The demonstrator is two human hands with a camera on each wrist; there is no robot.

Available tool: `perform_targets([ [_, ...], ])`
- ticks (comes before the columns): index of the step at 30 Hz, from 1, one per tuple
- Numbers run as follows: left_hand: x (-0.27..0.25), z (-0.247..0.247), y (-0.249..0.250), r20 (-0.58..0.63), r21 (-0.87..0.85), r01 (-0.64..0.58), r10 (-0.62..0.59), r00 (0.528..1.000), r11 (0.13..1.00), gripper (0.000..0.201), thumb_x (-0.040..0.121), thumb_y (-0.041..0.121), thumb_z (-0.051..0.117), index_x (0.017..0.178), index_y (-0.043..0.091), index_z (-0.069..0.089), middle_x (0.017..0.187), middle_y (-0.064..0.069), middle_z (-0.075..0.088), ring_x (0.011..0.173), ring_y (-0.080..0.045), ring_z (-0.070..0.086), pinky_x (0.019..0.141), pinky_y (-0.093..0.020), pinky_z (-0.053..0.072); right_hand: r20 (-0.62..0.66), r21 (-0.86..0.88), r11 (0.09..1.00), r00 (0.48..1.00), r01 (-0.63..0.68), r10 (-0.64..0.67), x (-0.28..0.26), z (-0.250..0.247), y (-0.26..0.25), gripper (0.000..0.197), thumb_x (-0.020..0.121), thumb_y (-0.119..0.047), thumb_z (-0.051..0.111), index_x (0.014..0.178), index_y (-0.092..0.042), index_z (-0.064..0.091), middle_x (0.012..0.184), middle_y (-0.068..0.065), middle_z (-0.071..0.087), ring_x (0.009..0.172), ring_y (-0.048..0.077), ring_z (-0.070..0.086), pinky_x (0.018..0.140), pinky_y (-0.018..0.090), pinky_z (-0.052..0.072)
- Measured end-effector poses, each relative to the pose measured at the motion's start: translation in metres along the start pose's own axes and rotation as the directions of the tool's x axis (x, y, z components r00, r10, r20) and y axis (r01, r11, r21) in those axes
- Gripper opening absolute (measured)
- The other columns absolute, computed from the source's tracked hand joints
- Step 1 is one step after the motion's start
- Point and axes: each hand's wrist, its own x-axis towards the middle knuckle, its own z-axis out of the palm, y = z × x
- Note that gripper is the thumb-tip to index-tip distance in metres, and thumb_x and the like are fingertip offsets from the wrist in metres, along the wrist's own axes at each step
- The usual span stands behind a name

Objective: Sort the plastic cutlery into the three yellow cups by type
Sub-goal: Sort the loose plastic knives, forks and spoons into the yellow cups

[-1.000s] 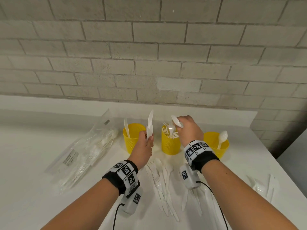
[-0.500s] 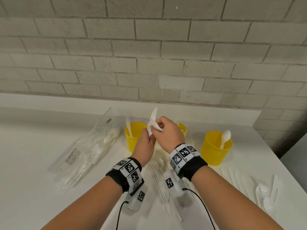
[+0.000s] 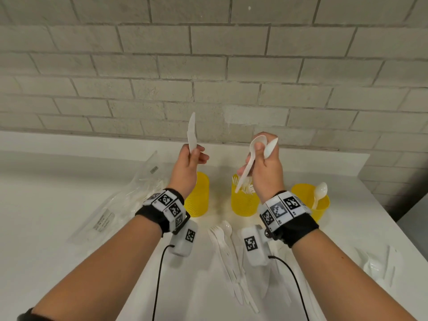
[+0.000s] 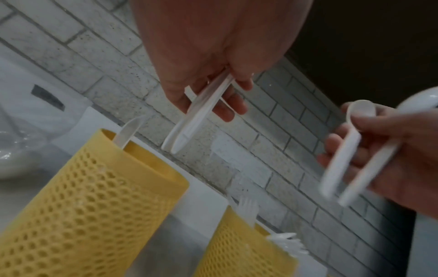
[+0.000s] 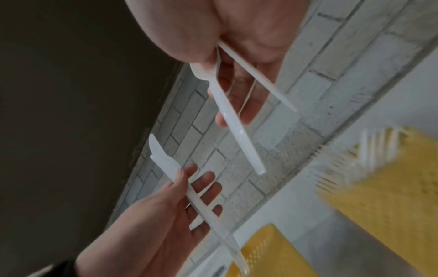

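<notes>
Three yellow mesh cups stand in a row: the left cup (image 3: 200, 200) holds a knife (image 4: 129, 131), the middle cup (image 3: 243, 205) holds forks (image 4: 247, 206), and the right cup (image 3: 322, 205) holds a spoon (image 3: 320, 191). My left hand (image 3: 194, 155) is raised above the left cup and pinches two white knives (image 3: 191, 133) by their handles, blades up. Above the middle cup, my right hand (image 3: 261, 150) grips two white spoons (image 3: 251, 158), bowls up, handles pointing down. The wrist views show the same knives (image 4: 196, 116) and spoons (image 5: 234, 120).
Loose white cutlery (image 3: 228, 256) lies on the white table in front of the cups, and more (image 3: 379, 262) lies near the right edge. A clear plastic bag with cutlery (image 3: 120, 205) lies to the left. A brick wall (image 3: 208, 77) rises close behind the cups.
My hands met above the cups half a second ago and have since parted and risen. The right hand, which showed one spoon by the middle cup, now holds two.
</notes>
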Motion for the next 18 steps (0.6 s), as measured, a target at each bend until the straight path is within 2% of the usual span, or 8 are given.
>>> perform_targets([
  [2,0.005,0.001,-0.008,0.012,0.044,0.045,-0.046,0.999,0.998,0.016,0.103,0.023,0.034,0.103,0.017,0.048,0.089,0.005,0.060,0.085,-0.008,0.059,0.077,-0.025,0.042,0.008,-0.023,1.000,1.000,-0.008,0.009,-0.006,-0.001,0.011,0.029,0.101,-0.033,0.032,0.121,-0.016,0.046,0.064,0.002,0.048,0.049,0.019,0.054,0.056,0.031,0.054],
  [5,0.006,0.002,-0.025,0.040,0.126,0.148,-0.154,0.987,0.981,0.014,0.101,0.022,0.037,0.106,0.014,0.048,0.097,-0.001,0.060,0.095,-0.019,0.060,0.087,-0.035,0.044,0.002,-0.036,0.997,0.998,0.068,-0.068,-0.011,-0.005,0.028,0.020,0.101,-0.034,0.032,0.109,-0.029,0.050,0.060,0.000,0.041,0.047,0.012,0.040,0.047,0.025,0.039],
  [8,0.005,0.000,-0.033,0.045,0.256,0.200,-0.219,0.975,0.946,0.023,0.099,0.025,0.045,0.118,0.014,0.053,0.112,-0.005,0.061,0.109,-0.023,0.057,0.093,-0.032,0.042,-0.022,-0.032,0.999,1.000,0.022,-0.022,-0.009,-0.015,0.034,0.023,0.099,-0.036,0.038,0.117,-0.024,0.047,0.069,-0.004,0.046,0.055,0.005,0.043,0.057,0.022,0.038],
  [10,0.003,-0.001,-0.032,0.033,0.297,0.191,-0.210,0.977,0.936,0.032,0.096,0.025,0.051,0.126,0.014,0.052,0.119,-0.005,0.060,0.111,-0.019,0.055,0.094,-0.029,0.041,-0.015,-0.085,0.996,1.000,-0.019,0.018,-0.007,-0.025,0.038,0.026,0.099,-0.030,0.043,0.120,-0.015,0.048,0.089,-0.005,0.053,0.075,0.003,0.051,0.072,0.021,0.041],
  [11,0.001,-0.002,-0.030,0.029,0.318,0.164,-0.183,0.983,0.934,0.035,0.095,0.023,0.054,0.129,0.014,0.051,0.124,-0.005,0.059,0.116,-0.019,0.054,0.097,-0.030,0.041,-0.001,-0.110,0.994,1.000,-0.026,0.026,-0.007,-0.030,0.038,0.025,0.099,-0.026,0.044,0.119,-0.013,0.048,0.093,-0.005,0.052,0.080,0.005,0.051,0.074,0.020,0.040],
  [14,-0.008,-0.001,-0.016,0.000,0.489,0.048,-0.055,0.998,0.871,0.045,0.091,0.024,0.059,0.134,0.017,0.048,0.134,-0.008,0.051,0.127,-0.024,0.042,0.105,-0.033,0.034,-0.029,-0.100,0.995,1.000,-0.002,-0.001,-0.006,-0.047,0.036,0.004,0.100,-0.019,0.040,0.101,-0.016,0.042,0.075,-0.003,0.046,0.065,0.010,0.045,0.067,0.027,0.040],
  [16,-0.021,0.004,-0.003,-0.014,0.595,-0.050,0.072,0.997,0.802,0.048,0.088,0.024,0.063,0.134,0.019,0.049,0.131,-0.008,0.048,0.124,-0.027,0.038,0.104,-0.033,0.030,-0.121,-0.033,0.999,0.992,0.028,-0.032,0.001,-0.062,0.029,0.012,0.100,-0.016,0.038,0.091,-0.023,0.037,0.069,-0.002,0.043,0.060,0.011,0.044,0.065,0.027,0.044],
  [18,-0.038,0.012,0.005,0.021,0.633,-0.151,0.178,0.984,0.759,0.043,0.085,0.023,0.065,0.127,0.022,0.053,0.123,-0.006,0.049,0.116,-0.026,0.041,0.101,-0.033,0.033,-0.211,0.042,0.998,0.977,0.047,-0.037,0.010,-0.078,0.022,0.015,0.101,-0.015,0.037,0.090,-0.025,0.035,0.067,-0.002,0.042,0.058,0.011,0.045,0.064,0.023,0.047],
])
